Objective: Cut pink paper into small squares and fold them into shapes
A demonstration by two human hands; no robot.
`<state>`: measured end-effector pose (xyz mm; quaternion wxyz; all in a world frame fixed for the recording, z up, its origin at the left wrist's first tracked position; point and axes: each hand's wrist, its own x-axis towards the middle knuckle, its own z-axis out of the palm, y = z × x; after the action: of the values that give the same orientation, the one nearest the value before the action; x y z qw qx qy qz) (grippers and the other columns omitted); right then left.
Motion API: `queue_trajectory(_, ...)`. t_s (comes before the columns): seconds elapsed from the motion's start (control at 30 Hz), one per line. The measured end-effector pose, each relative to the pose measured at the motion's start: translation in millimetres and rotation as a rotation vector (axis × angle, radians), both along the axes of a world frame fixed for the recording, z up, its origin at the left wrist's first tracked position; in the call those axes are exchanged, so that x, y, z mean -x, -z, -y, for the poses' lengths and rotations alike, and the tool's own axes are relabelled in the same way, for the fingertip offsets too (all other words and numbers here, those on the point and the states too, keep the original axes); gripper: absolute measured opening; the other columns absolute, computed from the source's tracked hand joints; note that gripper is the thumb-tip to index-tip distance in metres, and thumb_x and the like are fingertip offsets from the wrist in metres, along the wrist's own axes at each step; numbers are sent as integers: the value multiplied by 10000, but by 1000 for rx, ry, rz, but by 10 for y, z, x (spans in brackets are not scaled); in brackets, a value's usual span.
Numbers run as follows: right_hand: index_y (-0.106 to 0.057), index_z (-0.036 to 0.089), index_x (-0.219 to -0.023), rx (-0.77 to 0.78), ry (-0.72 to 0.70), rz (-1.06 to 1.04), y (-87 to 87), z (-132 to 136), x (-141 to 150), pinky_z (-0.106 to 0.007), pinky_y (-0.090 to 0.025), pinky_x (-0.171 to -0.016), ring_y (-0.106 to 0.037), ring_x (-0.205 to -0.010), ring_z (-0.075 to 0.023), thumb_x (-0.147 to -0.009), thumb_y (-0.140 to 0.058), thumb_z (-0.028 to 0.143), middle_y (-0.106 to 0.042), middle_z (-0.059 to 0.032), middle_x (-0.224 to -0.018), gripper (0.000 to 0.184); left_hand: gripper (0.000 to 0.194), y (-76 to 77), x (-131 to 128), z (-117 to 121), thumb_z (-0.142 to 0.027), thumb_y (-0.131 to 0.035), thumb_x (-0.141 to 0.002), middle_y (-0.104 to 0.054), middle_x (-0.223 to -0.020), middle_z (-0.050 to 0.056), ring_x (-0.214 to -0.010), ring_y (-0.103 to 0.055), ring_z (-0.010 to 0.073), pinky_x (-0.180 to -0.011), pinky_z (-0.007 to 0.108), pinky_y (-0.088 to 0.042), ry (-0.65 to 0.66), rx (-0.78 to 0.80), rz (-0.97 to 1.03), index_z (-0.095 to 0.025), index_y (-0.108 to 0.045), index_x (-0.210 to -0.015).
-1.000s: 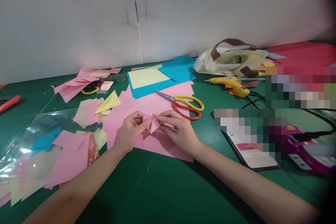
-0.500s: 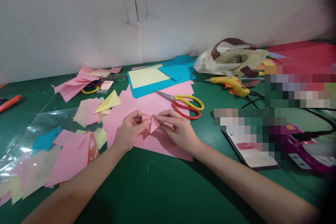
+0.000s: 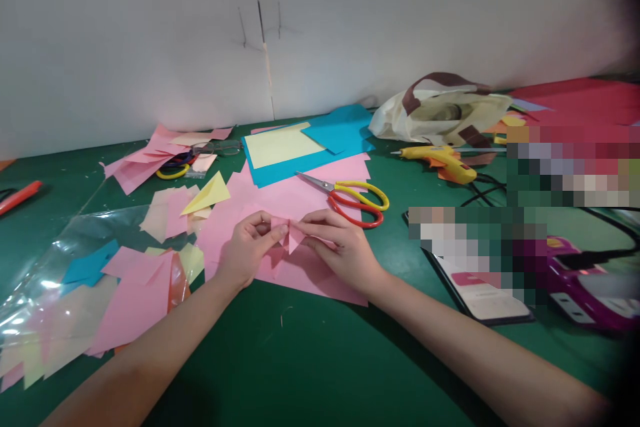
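A small folded pink paper piece (image 3: 291, 235) is pinched between both my hands over a large pink sheet (image 3: 280, 213) on the green table (image 3: 300, 360). My left hand (image 3: 247, 250) grips its left side with thumb and fingers closed. My right hand (image 3: 337, 247) pinches its right side, forefinger stretched along the top fold. Scissors with yellow and red handles (image 3: 357, 197) lie just beyond my right hand.
Blue and pale yellow sheets (image 3: 300, 143) lie behind. Loose coloured paper and a clear plastic sleeve (image 3: 75, 280) spread at left. A yellow glue gun (image 3: 443, 160), a cloth bag (image 3: 440, 113), a phone (image 3: 480, 293) and a purple device (image 3: 585, 280) sit at right. The wall stands close behind.
My fingers have shifted slightly on the pink piece, pressing the fold a little tighter. Everything else stays where it was.
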<state>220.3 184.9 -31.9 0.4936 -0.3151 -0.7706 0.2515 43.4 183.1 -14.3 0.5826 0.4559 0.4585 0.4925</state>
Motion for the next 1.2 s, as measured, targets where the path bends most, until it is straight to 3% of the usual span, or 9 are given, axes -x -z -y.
queue_trajectory(0.6,-646,284,-1130,61,-8,23,-21,0,-13,-311,-544,-763,-604,-868,-160,-822,-557,96,-604,-51,-948,371,239,-24,-7,9,-311,-738,-671,-595,-577,-34,-532,-548,79,-516,184,-453,-3,7,-56,-163,-552,-644)
queue_trajectory(0.97,-697,243,-1028,230,-2,-26,-62,22,-7,-307,-543,-734,-630,-796,-159,-775,-645,159,-647,-53,-904,272,134,-7,-5,17,-163,-692,-658,-609,-636,-33,-600,-574,88,-540,178,-450,-4,-91,-198,-166,-591,-747)
queue_trajectory(1.2,-732,232,-867,418,38,-105,-133,24,15,-305,-533,-658,-646,-746,-167,-740,-688,215,-718,-48,-844,135,158,-28,-25,28,-214,-708,-687,-658,-731,5,-740,-654,139,-681,256,-539,55,-119,-143,-171,-557,-688)
